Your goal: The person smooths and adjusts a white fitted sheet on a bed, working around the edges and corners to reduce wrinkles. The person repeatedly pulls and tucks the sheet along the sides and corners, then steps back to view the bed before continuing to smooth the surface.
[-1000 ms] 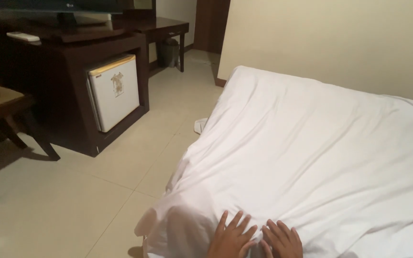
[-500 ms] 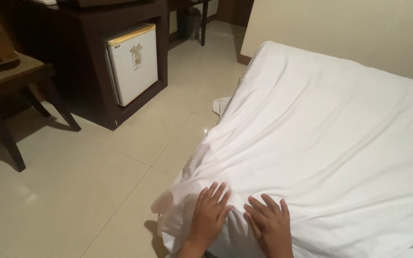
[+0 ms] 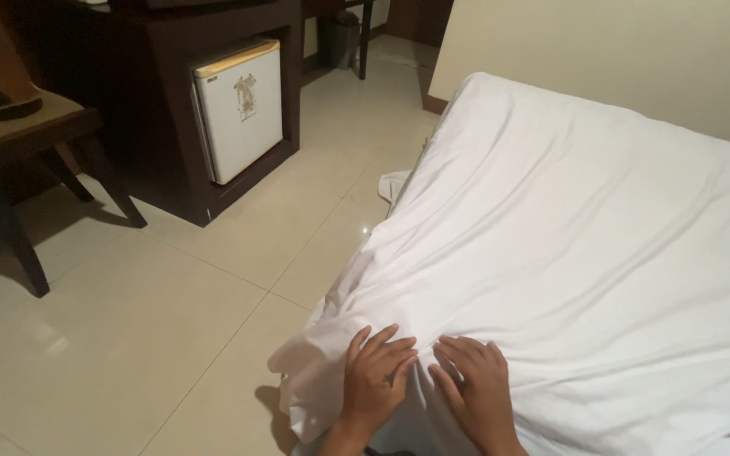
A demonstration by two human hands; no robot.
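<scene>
A white bed sheet (image 3: 576, 236) covers a bed that fills the right side of the head view. Both hands rest flat on the sheet at the bed's near corner. My left hand (image 3: 375, 376) lies palm down with its fingers spread, close to where the sheet hangs over the corner. Beside it, my right hand (image 3: 475, 388) also presses palm down, fingers apart. Neither hand grips the cloth. The sheet is wrinkled around the corner and drapes toward the floor.
A small white fridge (image 3: 240, 108) sits inside a dark wooden cabinet (image 3: 171, 101) at upper left. A dark wooden chair (image 3: 19, 143) stands at far left. Beige floor tiles (image 3: 145, 321) lie left of the bed. A cream wall (image 3: 601, 51) stands behind it.
The view has tilted down and shifted left. Both hands have slid a little further up onto the sheet's corner and show more fully.
</scene>
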